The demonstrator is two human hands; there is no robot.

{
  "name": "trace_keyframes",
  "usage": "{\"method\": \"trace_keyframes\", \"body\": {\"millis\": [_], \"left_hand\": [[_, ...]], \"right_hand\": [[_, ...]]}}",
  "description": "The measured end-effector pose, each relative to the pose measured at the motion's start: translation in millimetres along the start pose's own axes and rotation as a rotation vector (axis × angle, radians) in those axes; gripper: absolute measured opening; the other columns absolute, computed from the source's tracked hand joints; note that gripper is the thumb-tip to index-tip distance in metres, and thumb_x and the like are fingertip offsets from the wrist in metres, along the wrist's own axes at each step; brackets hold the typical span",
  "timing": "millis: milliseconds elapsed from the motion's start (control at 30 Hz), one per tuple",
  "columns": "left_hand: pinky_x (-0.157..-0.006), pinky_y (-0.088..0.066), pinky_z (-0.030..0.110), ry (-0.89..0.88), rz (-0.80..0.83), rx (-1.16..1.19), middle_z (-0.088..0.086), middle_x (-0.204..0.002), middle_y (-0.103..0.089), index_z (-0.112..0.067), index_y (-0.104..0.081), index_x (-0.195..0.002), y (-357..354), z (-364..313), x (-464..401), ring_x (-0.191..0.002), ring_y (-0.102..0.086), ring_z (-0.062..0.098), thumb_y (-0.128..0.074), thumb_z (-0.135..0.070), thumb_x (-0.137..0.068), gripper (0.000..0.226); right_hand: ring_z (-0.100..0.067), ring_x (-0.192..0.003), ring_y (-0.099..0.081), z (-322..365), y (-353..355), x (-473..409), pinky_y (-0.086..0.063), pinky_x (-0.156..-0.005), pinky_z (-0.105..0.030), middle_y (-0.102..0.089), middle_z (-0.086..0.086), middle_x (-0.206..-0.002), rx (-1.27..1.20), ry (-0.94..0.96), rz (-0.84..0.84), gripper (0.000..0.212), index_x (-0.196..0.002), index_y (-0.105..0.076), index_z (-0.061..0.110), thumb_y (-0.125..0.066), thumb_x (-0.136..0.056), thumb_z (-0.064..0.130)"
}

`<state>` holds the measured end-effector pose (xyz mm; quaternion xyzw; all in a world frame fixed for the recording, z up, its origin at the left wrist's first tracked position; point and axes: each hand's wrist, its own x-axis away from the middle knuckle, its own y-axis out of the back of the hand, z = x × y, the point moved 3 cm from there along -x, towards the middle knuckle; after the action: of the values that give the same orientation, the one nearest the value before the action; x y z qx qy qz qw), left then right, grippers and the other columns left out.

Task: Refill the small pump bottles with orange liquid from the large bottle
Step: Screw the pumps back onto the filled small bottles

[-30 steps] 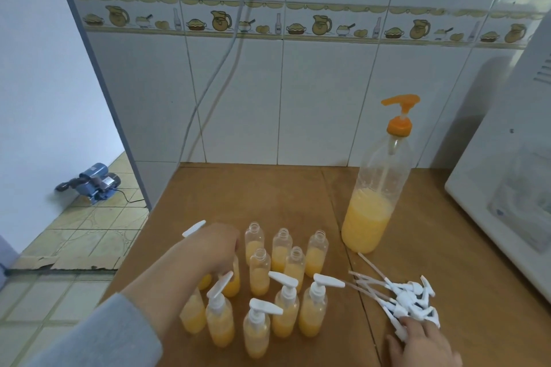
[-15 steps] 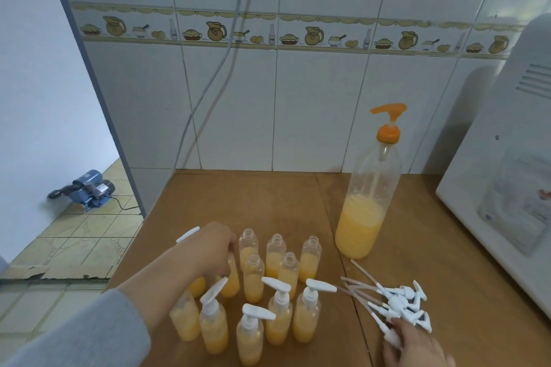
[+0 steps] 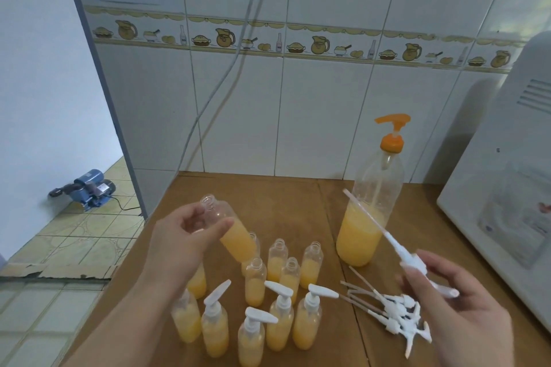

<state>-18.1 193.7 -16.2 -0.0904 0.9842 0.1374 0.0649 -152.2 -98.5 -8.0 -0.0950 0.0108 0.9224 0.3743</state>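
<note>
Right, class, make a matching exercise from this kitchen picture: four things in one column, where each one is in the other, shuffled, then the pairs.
Things:
1. uncapped small bottle
2. white pump head
3. large bottle
4. loose pump heads

Places:
A. lying in a heap on the wooden counter
B. held tilted in the left hand
C. standing near the tiled wall
D. pinched in the right hand

Pairs: 1-B, 2-D, 3-C, 4-A

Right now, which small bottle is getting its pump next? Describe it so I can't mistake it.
Start at the large bottle with the orange pump near the tiled wall, then look left above the cluster of small bottles. It is the uncapped bottle the left hand holds tilted in the air, the only one off the table.
</note>
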Motion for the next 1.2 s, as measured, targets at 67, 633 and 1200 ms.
{"method": "trace_keyframes", "body": {"millis": [67,633,1200], "left_hand": [[-0.075,-0.052,0.022,0.008,-0.007,0.158,-0.006,-0.097,-0.069,-0.020,-0.064,-0.112,-10,-3,11,-0.090,-0.064,0.006,-0.077,-0.041,-0.064,0.054],[-0.090,-0.046,0.011,-0.634,0.073,-0.111,-0.018,-0.113,-0.063,-0.029,-0.060,-0.120,-27,-27,37,-0.108,-0.059,-0.003,-0.065,-0.046,-0.076,0.047],[-0.080,-0.049,0.014,-0.272,0.409,0.241,-0.020,-0.103,-0.069,-0.035,-0.056,-0.113,-56,-42,66,-0.100,-0.064,0.002,-0.068,-0.032,-0.071,0.044]], "right_hand": [[-0.002,-0.058,-0.068,26,-13,5,-0.045,-0.053,-0.003,-0.072,-0.004,-0.067,-0.043,0.074,0.096,0.023,-0.087,-0.072,0.018,-0.074,-0.072,0.001],[0.005,-0.090,-0.057,69,-32,6,-0.038,-0.074,0.001,-0.058,0.024,-0.096,0.550,0.866,0.397,0.020,-0.096,-0.069,0.027,-0.058,-0.081,0.033],[-0.004,-0.049,-0.048,74,-107,-9,-0.041,-0.047,-0.017,-0.057,-0.004,-0.057,0.306,0.173,0.722,0.036,-0.075,-0.065,0.014,-0.073,-0.061,0.047]]}}
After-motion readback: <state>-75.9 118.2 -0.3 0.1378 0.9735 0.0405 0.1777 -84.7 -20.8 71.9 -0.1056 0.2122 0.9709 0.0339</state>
